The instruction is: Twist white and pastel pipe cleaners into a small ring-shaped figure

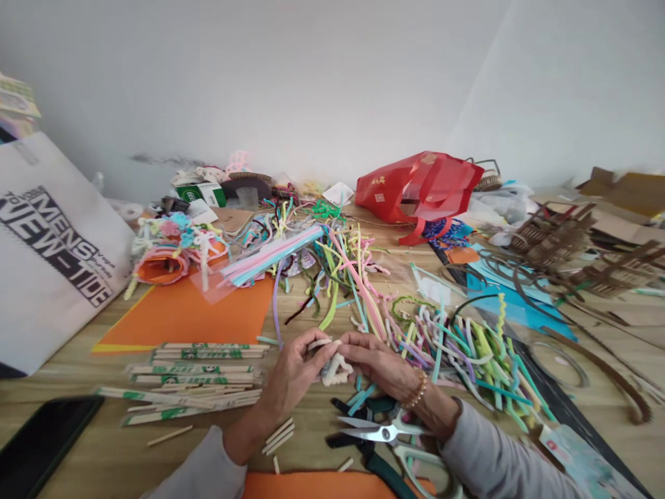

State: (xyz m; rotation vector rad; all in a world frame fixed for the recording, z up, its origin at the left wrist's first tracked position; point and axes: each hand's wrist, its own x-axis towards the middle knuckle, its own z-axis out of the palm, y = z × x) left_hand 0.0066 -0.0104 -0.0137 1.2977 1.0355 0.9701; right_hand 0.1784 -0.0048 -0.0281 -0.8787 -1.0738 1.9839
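Note:
My left hand and my right hand meet over the middle of the table, fingers pinched together. Between them they grip a cream-white fuzzy pipe cleaner piece, bent into a small looped shape that hangs below the fingertips. Part of it is hidden behind my fingers. Just below my right hand lie white-handled scissors, blades partly spread, on top of dark-handled pliers. A loose pile of coloured pipe cleaners spreads to the right of my right hand.
Wrapped chopsticks and orange sheets lie left, beside a phone and a large white bag. A pipe-cleaner bouquet stands behind. A red bag lies at the back; brown woven baskets stand right.

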